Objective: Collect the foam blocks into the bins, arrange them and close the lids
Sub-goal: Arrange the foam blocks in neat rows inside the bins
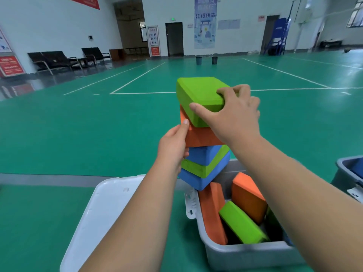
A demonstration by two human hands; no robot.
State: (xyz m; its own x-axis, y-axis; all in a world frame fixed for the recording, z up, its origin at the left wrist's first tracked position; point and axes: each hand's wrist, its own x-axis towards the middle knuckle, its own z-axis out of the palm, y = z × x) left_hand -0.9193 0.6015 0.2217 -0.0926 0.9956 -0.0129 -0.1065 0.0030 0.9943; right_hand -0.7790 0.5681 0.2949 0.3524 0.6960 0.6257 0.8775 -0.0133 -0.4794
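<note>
I hold a tilted stack of foam blocks in the air above the grey bin (245, 254). My right hand (233, 114) grips the top green block (196, 95), thumb on its near face and fingers over its top. My left hand (173, 144) grips the left side of the stack, thumb on the orange block (200, 137). Below come a blue block (204, 154), a green block (204, 167) and a blue block (202, 179). Inside the bin lie two orange blocks (247, 197) and a green block (241, 222), leaning at angles.
The bin's white lid (106, 213) hangs open to the left on the green floor. A second grey bin (345, 169) with something blue inside shows at the right edge. Black chairs (57, 59) line the far left wall; two dark buckets (206, 60) stand far back.
</note>
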